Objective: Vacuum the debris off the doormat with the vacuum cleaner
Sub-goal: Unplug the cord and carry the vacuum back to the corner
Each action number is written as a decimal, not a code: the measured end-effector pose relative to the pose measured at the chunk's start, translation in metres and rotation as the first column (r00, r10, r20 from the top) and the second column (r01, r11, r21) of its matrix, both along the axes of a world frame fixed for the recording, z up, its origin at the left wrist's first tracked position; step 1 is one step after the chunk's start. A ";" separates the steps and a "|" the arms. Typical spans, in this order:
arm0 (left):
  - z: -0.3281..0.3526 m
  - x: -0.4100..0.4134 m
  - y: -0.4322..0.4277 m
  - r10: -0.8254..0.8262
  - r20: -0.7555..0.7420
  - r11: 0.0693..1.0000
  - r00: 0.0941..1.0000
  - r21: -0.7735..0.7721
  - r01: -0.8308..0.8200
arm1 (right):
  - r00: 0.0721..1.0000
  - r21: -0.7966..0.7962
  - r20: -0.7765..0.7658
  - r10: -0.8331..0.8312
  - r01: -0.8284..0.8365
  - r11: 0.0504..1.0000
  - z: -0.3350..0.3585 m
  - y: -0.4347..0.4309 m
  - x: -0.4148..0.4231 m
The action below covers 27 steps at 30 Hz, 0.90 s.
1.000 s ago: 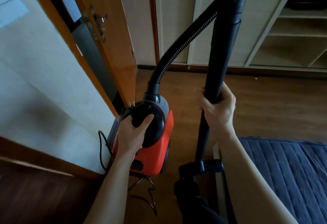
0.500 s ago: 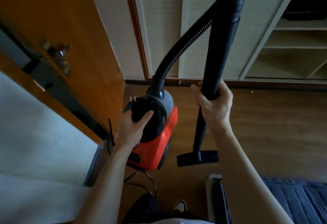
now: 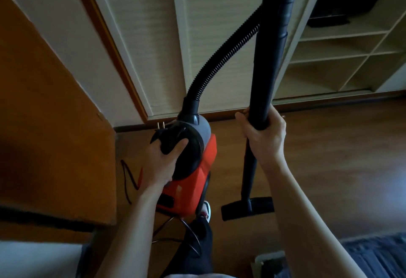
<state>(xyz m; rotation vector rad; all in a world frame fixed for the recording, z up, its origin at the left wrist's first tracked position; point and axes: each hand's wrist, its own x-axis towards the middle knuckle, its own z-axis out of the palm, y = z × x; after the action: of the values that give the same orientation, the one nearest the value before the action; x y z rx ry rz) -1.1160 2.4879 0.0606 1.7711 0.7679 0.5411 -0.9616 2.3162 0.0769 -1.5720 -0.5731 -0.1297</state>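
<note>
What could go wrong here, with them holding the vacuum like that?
The loose cord trails on the floor right by the person's foot, so it could snag a step. The left hand grips the vacuum cleaner close to the wooden door, which it might bump. The right hand holds the long wand; its nozzle could swing and knock something.

Your single head-worn camera is looking forward and steeply down from close above your left hand (image 3: 161, 163) and right hand (image 3: 263, 141), taking in the wooden floor (image 3: 334, 159) beyond them and the shelving (image 3: 351, 62) farther past the right hand, wide-angled.
</note>
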 end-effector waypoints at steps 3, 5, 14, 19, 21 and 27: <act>-0.001 0.071 0.031 -0.103 0.000 0.995 0.995 -0.008 0.103 | 0.996 -0.016 -0.003 -0.087 0.087 0.996 0.002 0.027 0.057; -0.003 0.114 0.050 -0.163 -0.002 0.986 0.987 -0.025 0.162 | 0.990 -0.033 -0.004 -0.140 0.140 0.990 0.005 0.043 0.093; -0.002 0.272 0.087 -0.392 -0.058 0.920 0.918 -0.044 0.390 | 0.913 -0.060 -0.039 -0.407 0.404 0.913 0.026 0.064 0.197; -0.015 0.343 0.075 -0.469 -0.051 0.882 0.882 -0.065 0.466 | 0.836 -0.070 -0.085 -0.542 0.537 0.841 0.023 0.042 0.245; -0.018 0.370 0.063 -0.502 -0.061 0.865 0.863 -0.051 0.500 | 0.816 -0.059 -0.099 -0.569 0.566 0.822 0.019 0.028 0.263; -0.019 0.464 0.019 -0.594 -0.071 0.805 0.802 -0.030 0.593 | 0.751 -0.035 -0.086 -0.655 0.655 0.755 0.005 -0.028 0.322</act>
<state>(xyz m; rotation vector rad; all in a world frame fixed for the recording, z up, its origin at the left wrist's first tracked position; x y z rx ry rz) -0.6523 2.5067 0.0414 1.9106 0.2232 0.0419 -0.6393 2.2882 0.0819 -1.7149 0.0856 -0.5872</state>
